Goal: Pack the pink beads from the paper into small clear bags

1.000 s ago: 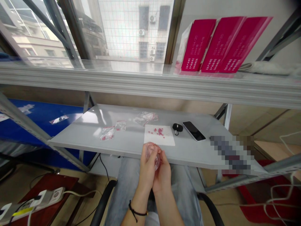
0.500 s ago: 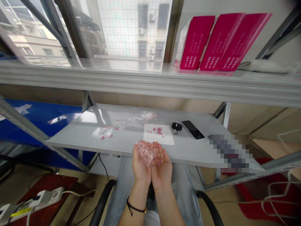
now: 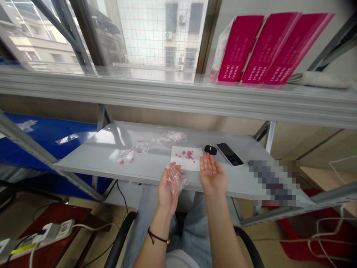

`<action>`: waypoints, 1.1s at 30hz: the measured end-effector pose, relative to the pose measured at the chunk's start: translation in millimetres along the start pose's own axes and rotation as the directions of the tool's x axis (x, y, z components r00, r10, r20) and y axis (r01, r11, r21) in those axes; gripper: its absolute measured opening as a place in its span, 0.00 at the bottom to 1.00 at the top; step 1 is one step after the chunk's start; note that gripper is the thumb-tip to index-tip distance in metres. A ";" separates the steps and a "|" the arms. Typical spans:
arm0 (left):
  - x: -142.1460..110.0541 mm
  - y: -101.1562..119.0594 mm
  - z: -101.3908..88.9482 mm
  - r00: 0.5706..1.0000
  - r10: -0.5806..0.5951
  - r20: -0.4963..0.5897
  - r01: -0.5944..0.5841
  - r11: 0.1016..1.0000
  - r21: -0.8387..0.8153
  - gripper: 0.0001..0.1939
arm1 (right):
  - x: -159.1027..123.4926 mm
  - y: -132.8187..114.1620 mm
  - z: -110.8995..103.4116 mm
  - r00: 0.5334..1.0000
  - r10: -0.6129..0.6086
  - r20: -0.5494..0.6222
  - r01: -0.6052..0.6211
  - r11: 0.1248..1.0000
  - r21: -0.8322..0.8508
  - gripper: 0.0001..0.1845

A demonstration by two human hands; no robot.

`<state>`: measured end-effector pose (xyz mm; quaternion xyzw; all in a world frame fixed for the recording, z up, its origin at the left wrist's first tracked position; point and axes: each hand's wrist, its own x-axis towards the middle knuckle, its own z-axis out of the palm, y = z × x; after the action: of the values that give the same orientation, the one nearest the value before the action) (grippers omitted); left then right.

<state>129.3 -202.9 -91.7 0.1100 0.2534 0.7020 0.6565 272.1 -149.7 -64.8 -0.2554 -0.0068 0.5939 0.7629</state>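
My left hand (image 3: 168, 191) is palm up below the front edge of the grey table, its fingers curled around a crumpled clear plastic bag (image 3: 176, 181). Apart from it on the right, my right hand (image 3: 214, 178) is turned palm up with its fingers stretched, over the table edge. A few small pink beads (image 3: 211, 174) rest in that palm. Between and beyond the hands lies a white sheet of paper (image 3: 180, 163) with a loose cluster of pink beads (image 3: 190, 153) on it. What the plastic bag contains, if anything, cannot be made out.
Small zip bags (image 3: 126, 156) with pink bits lie on the table's left, and more clear bags (image 3: 174, 137) sit behind the paper. A black case (image 3: 210, 149) and a phone (image 3: 230, 154) are to the right. A shelf rail (image 3: 167, 95) crosses above, carrying magenta boxes (image 3: 241, 48).
The hands, side by side before, have separated. My right hand has moved right and forward with beads in its palm; my left stays near its place with the plastic bag.
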 end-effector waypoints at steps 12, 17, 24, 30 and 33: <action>86.1 -13.4 41.1 0.980 -0.198 0.030 0.200 0.956 -0.213 0.20 | 105.3 14.5 25.7 0.994 -0.040 0.101 0.071 0.942 -0.329 0.12; 97.0 -29.9 42.9 0.957 -0.282 0.070 0.290 0.927 -0.239 0.22 | 119.8 30.2 21.4 0.984 -0.110 0.137 0.162 0.870 -0.465 0.10; 100.1 -32.1 40.9 0.959 -0.280 0.034 0.279 0.924 -0.260 0.24 | 124.3 43.8 10.9 0.962 -0.132 0.240 0.256 0.745 -0.616 0.08; 101.0 -32.5 44.0 0.964 -0.267 0.018 0.261 0.925 -0.276 0.25 | 123.0 45.2 10.3 0.947 -0.123 0.296 0.294 0.702 -0.648 0.14; 101.0 -32.1 43.1 0.962 -0.271 0.026 0.268 0.923 -0.275 0.25 | 122.9 44.3 9.4 0.936 -0.132 0.327 0.321 0.702 -0.635 0.16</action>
<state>166.6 -94.7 -89.2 -0.0229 0.1696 0.6342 0.7539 265.4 -27.0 -110.2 -0.4343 -0.3536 0.4784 0.6764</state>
